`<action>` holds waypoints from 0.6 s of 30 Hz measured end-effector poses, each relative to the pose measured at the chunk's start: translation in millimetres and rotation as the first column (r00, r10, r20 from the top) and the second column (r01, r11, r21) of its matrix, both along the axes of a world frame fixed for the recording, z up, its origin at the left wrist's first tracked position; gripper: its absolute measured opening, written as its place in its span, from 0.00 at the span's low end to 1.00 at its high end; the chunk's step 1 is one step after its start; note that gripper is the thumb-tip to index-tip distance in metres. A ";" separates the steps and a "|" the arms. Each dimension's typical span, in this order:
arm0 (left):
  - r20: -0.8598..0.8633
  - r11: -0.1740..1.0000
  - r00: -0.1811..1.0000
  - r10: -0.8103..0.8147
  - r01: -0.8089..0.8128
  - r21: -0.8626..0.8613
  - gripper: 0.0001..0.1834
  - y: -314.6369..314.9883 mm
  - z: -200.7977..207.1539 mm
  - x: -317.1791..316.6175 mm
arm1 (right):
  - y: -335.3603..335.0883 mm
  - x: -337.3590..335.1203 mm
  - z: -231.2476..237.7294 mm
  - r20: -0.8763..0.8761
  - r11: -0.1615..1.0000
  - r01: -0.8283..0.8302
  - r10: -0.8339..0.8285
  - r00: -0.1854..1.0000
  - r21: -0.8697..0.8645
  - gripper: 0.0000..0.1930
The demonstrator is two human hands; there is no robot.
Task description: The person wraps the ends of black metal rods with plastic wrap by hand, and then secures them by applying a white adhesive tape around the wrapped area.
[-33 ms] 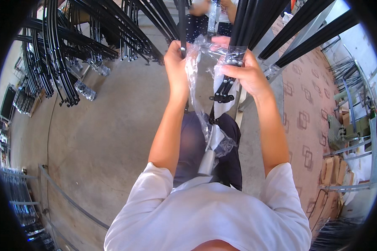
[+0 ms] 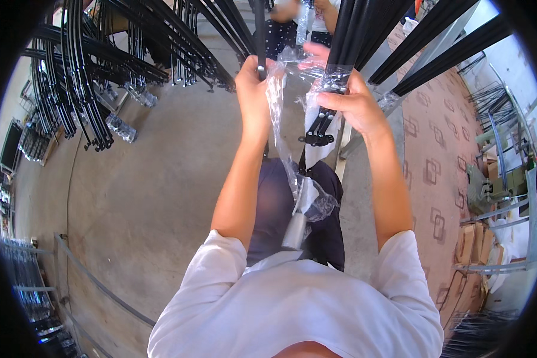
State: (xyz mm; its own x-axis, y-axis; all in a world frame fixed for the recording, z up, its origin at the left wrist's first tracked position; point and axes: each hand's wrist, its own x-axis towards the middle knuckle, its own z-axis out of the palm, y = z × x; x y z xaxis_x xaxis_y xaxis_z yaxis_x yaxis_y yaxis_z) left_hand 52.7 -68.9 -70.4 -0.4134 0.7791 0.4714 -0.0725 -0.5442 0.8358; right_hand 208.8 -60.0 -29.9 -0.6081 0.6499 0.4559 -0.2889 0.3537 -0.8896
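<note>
Upright in front of me hangs a bundle of black metal bars [image 2: 341, 42], with a riveted, bracketed lower end [image 2: 319, 139]. My right hand [image 2: 361, 104] is closed round it, thumb on the near side and fingers showing beyond. Clear plastic film [image 2: 276, 89] wraps the bundle and stretches across to my left hand [image 2: 252, 83], which is closed on it beside a separate thin black bar [image 2: 261, 36]. The left fingertips are partly hidden behind that bar. Film trails down toward my lap, past a grey cylindrical handle [image 2: 295, 231].
Many black bars [image 2: 80, 65] hang at the upper left, some with plastic-wrapped ends. More bars [image 2: 441, 56] slant in at the upper right. Another person [image 2: 316, 18] is beyond the bundle. A metal rail [image 2: 101, 286] curves at the lower left; cartons [image 2: 474, 243] stand at the right.
The far fingers of my right hand have lifted slightly and spread. The film between my hands has shifted a little; otherwise both hands keep their places.
</note>
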 end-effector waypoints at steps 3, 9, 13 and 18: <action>-0.095 0.991 0.995 -0.001 -0.012 -0.135 0.09 6.3 2.4 -6.7 | 5.7 -0.6 8.4 0.075 0.989 -0.068 0.059 0.995 0.132 0.33; -0.073 0.821 0.845 -0.530 0.489 -0.293 0.11 -4.2 0.7 -38.6 | 22.3 1.5 14.5 0.394 0.993 -0.075 0.034 0.918 0.090 0.18; -0.032 0.796 0.795 -0.605 0.605 -0.007 0.19 -15.5 -20.7 -57.8 | 24.4 5.3 13.6 0.403 0.994 -0.056 0.015 0.915 0.089 0.23; 0.119 0.590 0.578 -0.807 0.797 0.132 0.31 -11.0 -24.8 -68.0 | 21.7 9.5 12.7 0.388 0.999 -0.046 0.036 0.921 0.016 0.33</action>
State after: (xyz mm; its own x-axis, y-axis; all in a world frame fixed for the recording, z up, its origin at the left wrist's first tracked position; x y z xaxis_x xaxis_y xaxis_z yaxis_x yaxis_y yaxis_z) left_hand -15.4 -79.9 -95.3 0.2986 0.8019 0.5175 -0.6228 -0.2471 0.7423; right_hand 218.3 -38.3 -17.2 -0.7665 0.6120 0.1945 0.0622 0.3722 -0.9261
